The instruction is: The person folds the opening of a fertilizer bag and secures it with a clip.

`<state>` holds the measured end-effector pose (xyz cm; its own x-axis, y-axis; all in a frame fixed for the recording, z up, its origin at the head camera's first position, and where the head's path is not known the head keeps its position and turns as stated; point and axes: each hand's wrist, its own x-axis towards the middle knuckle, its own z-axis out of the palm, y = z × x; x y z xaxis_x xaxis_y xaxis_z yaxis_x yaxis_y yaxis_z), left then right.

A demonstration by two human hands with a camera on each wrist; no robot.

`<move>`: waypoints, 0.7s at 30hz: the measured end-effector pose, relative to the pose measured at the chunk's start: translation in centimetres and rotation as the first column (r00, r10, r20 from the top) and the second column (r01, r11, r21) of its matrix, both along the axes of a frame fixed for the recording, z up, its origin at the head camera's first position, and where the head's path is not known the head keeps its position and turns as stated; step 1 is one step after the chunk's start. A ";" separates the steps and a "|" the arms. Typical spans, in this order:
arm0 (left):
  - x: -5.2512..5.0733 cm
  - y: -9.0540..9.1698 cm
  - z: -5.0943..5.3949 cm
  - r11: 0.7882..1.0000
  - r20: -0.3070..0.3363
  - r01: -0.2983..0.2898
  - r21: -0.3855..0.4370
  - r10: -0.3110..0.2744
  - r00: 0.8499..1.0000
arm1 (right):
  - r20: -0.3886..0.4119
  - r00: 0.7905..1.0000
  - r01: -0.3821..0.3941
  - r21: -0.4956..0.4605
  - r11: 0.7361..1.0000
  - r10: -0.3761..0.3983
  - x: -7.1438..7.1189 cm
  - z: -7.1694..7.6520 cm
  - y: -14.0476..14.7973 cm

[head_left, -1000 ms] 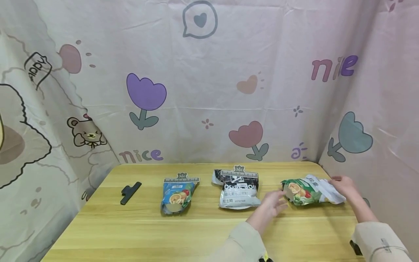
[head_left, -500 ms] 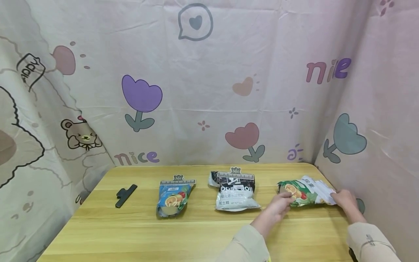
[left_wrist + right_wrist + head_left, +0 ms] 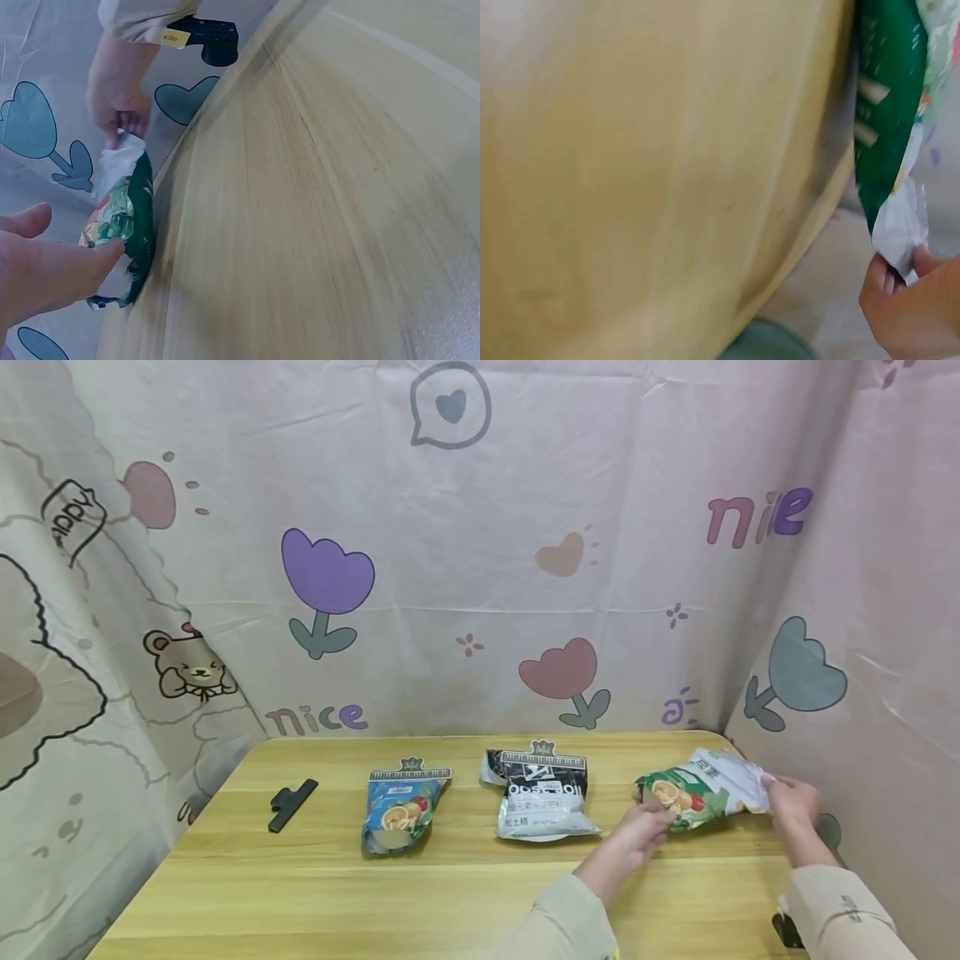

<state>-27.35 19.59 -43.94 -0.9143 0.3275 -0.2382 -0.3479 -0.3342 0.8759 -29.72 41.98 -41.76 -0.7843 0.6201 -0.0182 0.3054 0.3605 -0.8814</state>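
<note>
A green-and-white printed bag [image 3: 693, 793] lies at the right of the table, its white end raised a little. My right hand [image 3: 795, 806] pinches that white end between thumb and fingers, as the right wrist view shows on the white tip [image 3: 901, 225]. At the bag's green end is my left hand [image 3: 637, 835]. In the left wrist view the left hand [image 3: 56, 270] has its thumb standing apart and its straight fingers touching the bag [image 3: 127, 214].
A silver-and-black bag [image 3: 543, 802] and a blue bag [image 3: 397, 814] each carry a crown-topped clip along the top. A black clip [image 3: 292, 804] lies at the left of the wooden table [image 3: 360, 902]. Printed curtains [image 3: 420, 677] stand behind and beside it.
My right hand has come onto the white end and pinched it; that end is now spread and slightly lifted. The left hand has moved right to touch the green end.
</note>
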 end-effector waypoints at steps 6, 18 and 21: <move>-0.1 -0.2 -0.4 1.000 0.033 0.003 0.013 -0.003 0.999 | -0.103 0.995 0.007 -0.014 1.000 -0.008 -0.4 2.0 -2.1; 0.3 -0.9 -0.7 0.993 0.079 0.056 -0.107 -0.047 0.996 | -0.450 0.893 -0.052 -0.040 0.998 0.029 0.5 5.7 -7.0; 0.4 -0.9 -1.1 0.995 0.104 0.070 -0.072 -0.062 0.993 | -0.483 0.873 -0.108 -0.043 0.993 0.074 0.9 6.0 -8.1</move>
